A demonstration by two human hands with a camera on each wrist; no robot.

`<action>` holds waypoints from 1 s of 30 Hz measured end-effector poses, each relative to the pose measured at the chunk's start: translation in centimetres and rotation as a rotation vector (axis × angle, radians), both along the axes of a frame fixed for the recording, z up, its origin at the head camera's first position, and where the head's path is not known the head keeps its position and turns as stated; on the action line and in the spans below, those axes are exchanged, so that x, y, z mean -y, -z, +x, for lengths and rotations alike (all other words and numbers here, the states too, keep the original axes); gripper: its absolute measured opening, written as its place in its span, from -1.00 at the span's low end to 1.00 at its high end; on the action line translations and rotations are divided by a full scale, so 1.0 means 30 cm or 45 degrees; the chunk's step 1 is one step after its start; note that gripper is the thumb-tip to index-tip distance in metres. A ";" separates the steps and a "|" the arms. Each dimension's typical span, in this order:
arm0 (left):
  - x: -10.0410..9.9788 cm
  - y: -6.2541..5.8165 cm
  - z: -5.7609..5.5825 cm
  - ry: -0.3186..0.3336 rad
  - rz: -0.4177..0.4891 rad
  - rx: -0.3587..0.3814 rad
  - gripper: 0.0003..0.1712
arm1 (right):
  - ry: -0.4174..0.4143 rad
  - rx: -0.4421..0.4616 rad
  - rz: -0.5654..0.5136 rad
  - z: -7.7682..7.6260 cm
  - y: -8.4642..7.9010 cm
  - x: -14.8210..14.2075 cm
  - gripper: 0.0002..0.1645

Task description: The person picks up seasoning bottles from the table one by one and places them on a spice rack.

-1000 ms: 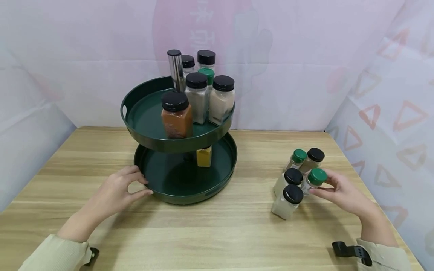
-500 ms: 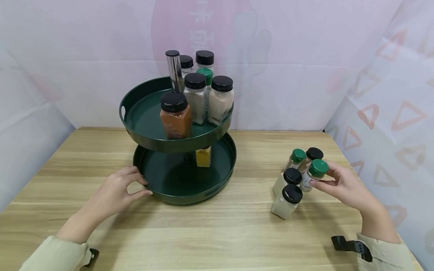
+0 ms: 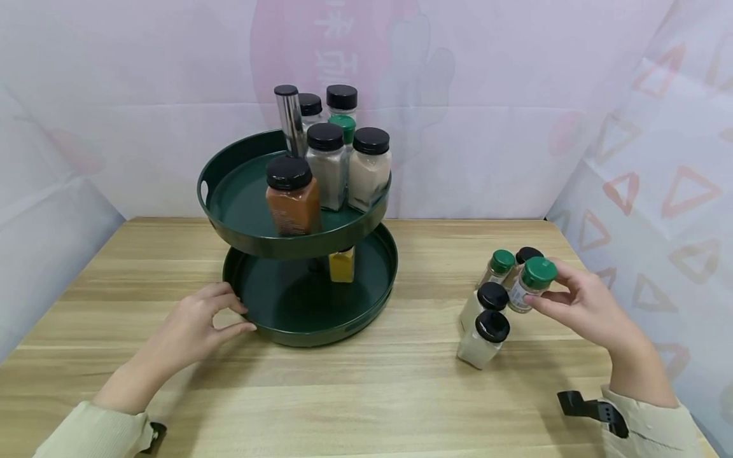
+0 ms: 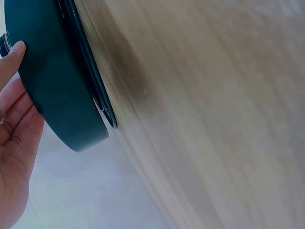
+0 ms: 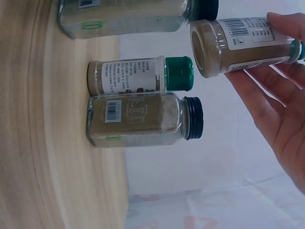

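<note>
Head view gives the clearest picture: the right grip (image 3: 590,313) is closed around the sides of a small green-lidded bottle (image 3: 529,285), spread only as far as the bottle is wide, with thumb and fingers on opposite faces. The bottle is above the desk (image 3: 355,407), a little tilted, and in the right wrist view its round base is visible, so nothing seems to carry it except this grip. The hand comes from the outer side, I think because the other jars crowd the inner side: two black-lidded jars in front, the nearer one (image 3: 483,343) and the one behind it (image 3: 482,308), and farther back a second green-lidded bottle (image 5: 128,76) beside a third black-lidded jar (image 5: 145,119). They stand upright and close together, which probably keeps them within easy reach. The left grip (image 3: 189,326) is at the rim of the lower tray (image 3: 309,337), thumb and bent fingers apart; whether it pinches the rim or only rests there I cannot tell, but such contact could steady the stand. On this tray a yellow jar (image 3: 342,266) is partly hidden below the upper tray (image 3: 237,184), where an orange jar (image 3: 294,207) stands near the front edge
</note>
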State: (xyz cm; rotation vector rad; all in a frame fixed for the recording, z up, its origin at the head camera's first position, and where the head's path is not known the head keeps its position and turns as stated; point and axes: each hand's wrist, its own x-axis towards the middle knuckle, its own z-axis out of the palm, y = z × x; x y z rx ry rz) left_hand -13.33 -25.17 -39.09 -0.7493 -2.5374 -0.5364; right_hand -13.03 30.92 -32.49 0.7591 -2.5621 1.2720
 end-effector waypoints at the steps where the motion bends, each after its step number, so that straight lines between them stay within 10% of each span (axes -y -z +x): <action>1: 0.000 0.000 0.000 0.000 0.001 0.001 -0.71 | 0.006 -0.012 0.000 0.001 -0.002 0.002 -0.54; 30: 0.002 0.000 0.002 0.005 0.009 -0.006 -0.70 | -0.068 -0.074 -0.042 -0.018 -0.092 0.235 -0.50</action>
